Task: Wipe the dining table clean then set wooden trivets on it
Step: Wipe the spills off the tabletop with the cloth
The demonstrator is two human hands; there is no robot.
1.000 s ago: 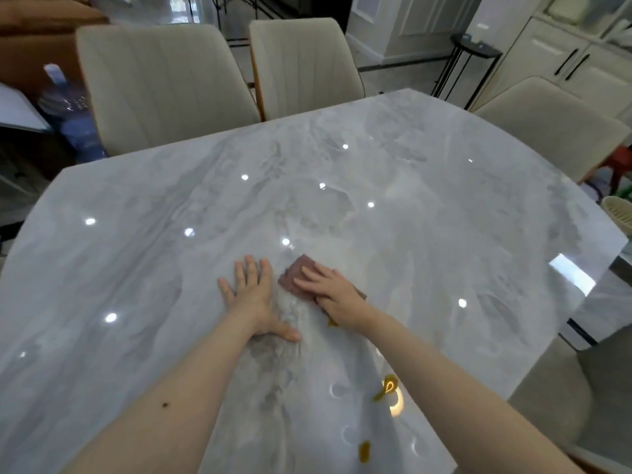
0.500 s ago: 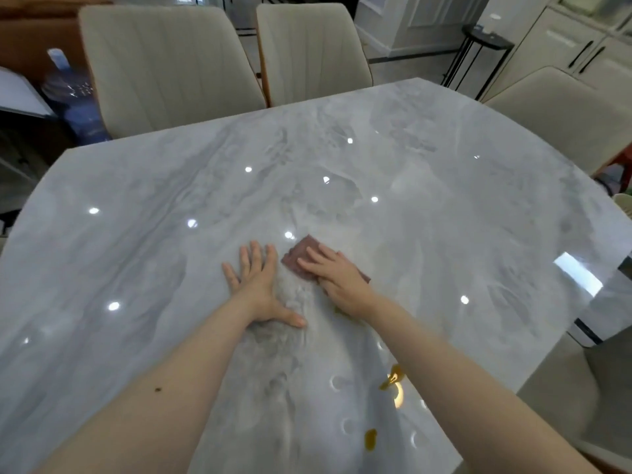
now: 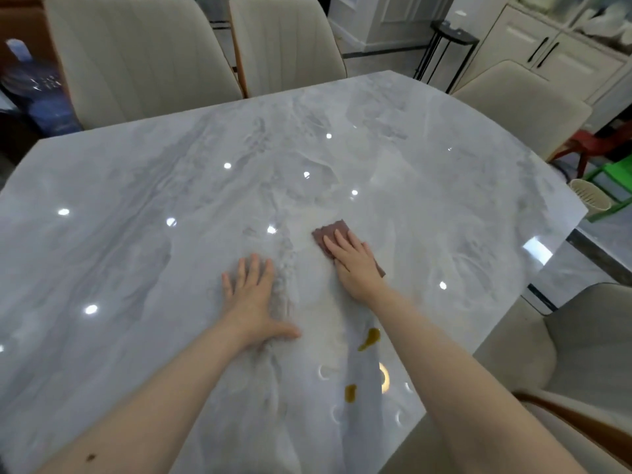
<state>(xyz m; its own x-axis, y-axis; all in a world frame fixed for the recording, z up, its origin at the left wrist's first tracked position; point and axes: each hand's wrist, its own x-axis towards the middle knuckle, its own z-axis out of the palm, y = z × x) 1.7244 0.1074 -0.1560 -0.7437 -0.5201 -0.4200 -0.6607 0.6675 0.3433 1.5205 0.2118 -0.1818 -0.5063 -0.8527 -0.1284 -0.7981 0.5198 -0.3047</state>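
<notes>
Head view of a polished grey-white marble dining table (image 3: 143, 206), read from left to right. The left edge of the table runs out of frame; the broad left half of the slab is bare and glossy, dotted only with reflected ceiling lights, and gives the most open room for movement. Beyond the far edge, a blue water jug (image 3: 37, 87) stands on the floor at far left, followed by two cream upholstered chairs with vertical ribbed backs, the first chair (image 3: 136, 53) and the second chair (image 3: 284, 42), both pushed close to the table. Near the centre, the left hand (image 3: 254, 297) lies flat on the stone, palm down, fingers spread and holding nothing. Just to its right, apart from it, the right hand (image 3: 355, 265) presses flat, fingers extended, on a thin brown rectangular cloth (image 3: 330, 232), whose far corner shows beyond the fingertips. Nearer the viewer, between the forearms, two small amber spills (image 3: 369, 338) mark the surface beside ring-shaped reflections. The right edge of the table is angled and cuts back toward the viewer, with a third cream chair (image 3: 519, 104) at the far right corner and a fourth chair (image 3: 561, 343) close to the near right edge. Behind stand white cabinets (image 3: 554, 53) with dark handles, a slim black side stand (image 3: 444, 46), and a green stool (image 3: 612, 186) on the floor.
</notes>
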